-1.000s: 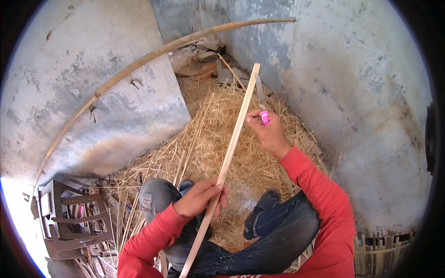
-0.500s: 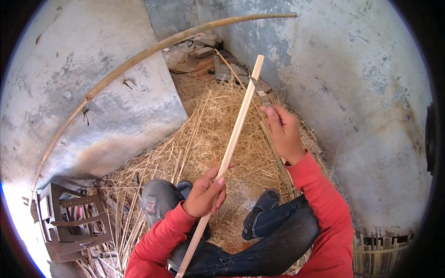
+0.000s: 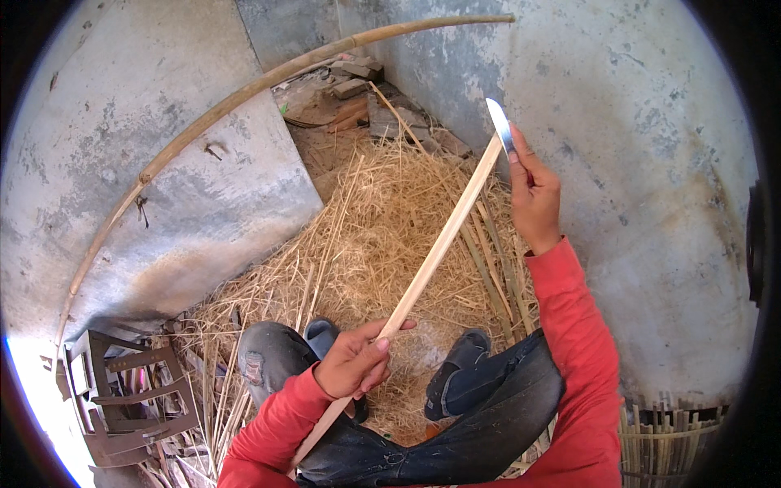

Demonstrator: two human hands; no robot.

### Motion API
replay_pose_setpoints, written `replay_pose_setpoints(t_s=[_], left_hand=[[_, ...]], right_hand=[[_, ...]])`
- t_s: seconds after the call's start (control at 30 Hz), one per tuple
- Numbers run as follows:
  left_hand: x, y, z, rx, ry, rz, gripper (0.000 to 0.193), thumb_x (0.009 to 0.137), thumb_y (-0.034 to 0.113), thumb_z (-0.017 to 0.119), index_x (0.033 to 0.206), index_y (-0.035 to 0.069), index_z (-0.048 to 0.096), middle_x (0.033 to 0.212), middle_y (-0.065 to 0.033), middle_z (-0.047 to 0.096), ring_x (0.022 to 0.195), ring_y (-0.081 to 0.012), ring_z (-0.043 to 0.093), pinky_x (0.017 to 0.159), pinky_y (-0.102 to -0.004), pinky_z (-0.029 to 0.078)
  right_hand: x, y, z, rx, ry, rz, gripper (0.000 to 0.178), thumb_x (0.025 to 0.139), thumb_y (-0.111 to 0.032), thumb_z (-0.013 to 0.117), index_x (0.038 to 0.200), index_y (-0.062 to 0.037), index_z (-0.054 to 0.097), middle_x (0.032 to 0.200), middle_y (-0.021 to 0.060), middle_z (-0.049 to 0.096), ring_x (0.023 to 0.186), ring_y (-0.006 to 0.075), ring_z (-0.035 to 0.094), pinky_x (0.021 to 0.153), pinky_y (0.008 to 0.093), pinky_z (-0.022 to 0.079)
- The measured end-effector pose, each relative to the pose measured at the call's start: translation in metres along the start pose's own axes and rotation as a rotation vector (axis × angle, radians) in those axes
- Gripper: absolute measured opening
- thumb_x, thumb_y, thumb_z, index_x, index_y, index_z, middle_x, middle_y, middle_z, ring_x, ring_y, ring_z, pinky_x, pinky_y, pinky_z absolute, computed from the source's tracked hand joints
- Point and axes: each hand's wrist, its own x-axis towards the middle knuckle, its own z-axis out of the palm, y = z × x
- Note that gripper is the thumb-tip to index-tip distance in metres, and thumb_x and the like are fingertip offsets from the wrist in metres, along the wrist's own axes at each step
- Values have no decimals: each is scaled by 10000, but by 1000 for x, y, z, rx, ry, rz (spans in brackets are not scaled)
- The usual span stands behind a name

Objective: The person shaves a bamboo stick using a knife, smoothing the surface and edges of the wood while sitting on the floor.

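Note:
A long pale strip, bamboo or wood (image 3: 443, 241), slants from my lap up to the right. My left hand (image 3: 355, 361) is closed round its lower part, just above my knees. In my right hand (image 3: 535, 191) is a knife (image 3: 500, 126), its bright blade pointing up and slightly left. The blade lies at the strip's far end, touching or very close to it. The knife's handle is hidden inside my fingers.
Shavings (image 3: 390, 203) heap on the floor before my feet. A long bent bamboo pole (image 3: 236, 98) arches at the left. A broken dark frame (image 3: 138, 398) stands at lower left, a slatted basket (image 3: 671, 443) at lower right. Bricks (image 3: 351, 88) lie in the corner between walls.
My right hand has moved up and to the right with the knife, whose blade now shows broadside. The strip's far end has swung right and down; my left hand has barely shifted.

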Motion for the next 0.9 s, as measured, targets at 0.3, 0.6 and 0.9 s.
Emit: replay_pose_setpoints(t_s=[0.3, 0.6, 0.9], left_hand=[[-1, 2, -5, -56, 59, 34, 456, 1110, 237, 367, 1487, -18, 395, 444, 19, 391, 300, -92, 364, 348, -225, 330], [0, 3, -14, -39, 88, 3, 472, 1109, 242, 367, 1533, 35, 351, 453, 21, 379, 304, -90, 355, 346, -222, 321], [-2, 1, -5, -121, 45, 23, 537, 1105, 218, 380, 1610, 139, 214, 474, 6, 347, 315, -94, 294, 348, -230, 316]], right_hand=[[-34, -27, 19, 158, -348, 104, 390, 1010, -35, 550, 1398, -34, 584, 1265, 156, 703, 975, 103, 663, 933, 263, 492], [-65, -50, 34, 243, -550, 92, 316, 1007, -84, 561, 1299, 16, 632, 1243, 182, 701, 840, 136, 673, 819, 282, 493], [-15, 4, 17, 57, -59, 23, 412, 1005, -81, 582, 1417, -92, 585, 1101, 117, 736, 727, 90, 573, 677, 261, 496]])
